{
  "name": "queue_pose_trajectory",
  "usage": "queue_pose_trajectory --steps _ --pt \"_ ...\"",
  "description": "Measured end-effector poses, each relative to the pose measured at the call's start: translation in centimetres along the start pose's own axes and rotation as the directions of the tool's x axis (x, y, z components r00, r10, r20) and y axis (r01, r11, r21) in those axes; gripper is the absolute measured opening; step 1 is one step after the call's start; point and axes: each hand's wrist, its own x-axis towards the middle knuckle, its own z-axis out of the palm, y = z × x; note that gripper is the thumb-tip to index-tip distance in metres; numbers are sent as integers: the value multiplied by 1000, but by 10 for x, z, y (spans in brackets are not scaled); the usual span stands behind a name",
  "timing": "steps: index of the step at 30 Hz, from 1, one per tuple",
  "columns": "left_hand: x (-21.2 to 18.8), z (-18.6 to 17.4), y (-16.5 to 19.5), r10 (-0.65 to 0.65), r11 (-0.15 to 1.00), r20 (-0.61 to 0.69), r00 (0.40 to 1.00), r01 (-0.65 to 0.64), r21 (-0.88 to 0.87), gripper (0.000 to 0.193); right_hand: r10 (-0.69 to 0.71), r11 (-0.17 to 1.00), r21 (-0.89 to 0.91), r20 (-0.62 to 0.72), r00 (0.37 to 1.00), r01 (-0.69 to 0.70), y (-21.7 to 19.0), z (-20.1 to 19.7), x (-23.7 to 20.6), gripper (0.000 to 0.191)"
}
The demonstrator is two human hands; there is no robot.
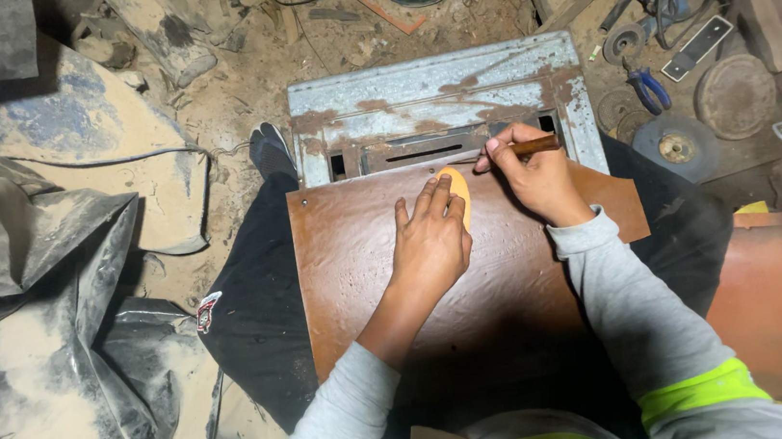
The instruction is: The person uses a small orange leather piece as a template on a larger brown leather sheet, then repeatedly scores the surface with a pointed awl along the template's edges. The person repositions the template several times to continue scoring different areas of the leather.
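Brown sheet (368, 280) lies across my lap, its far edge at the rusty metal machine table (436, 98). My left hand (432, 239) presses an orange oval template (458, 191) flat on it; my right hand (536, 175) grips a wooden-handled tool (531, 147). Blue pliers (648, 88) and grinding discs (679, 146) lie on the floor to my right.

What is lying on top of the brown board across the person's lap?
On the brown board lies a small orange template, pinned by the left hand. The right hand holds a wooden-handled tool beside it. The tool's tip and most of the template are covered.
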Motion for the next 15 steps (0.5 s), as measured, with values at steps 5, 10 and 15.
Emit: queue_pose_trajectory --steps 5,10,15 --pt "0 1 -3 7 999 -18 1000 -7 -34 40 24 999 47 42 999 -26 -2 -1 4 15" --pt "1 -1 -3 5 1000 14 1000 -5 -24 38 78 995 63 85 993 -83 -6 -4 9 16" --pt "0 -6 -3 -5 999 31 1000 6 -35 36 81 996 -41 84 993 -78 -18 -4 1 20"
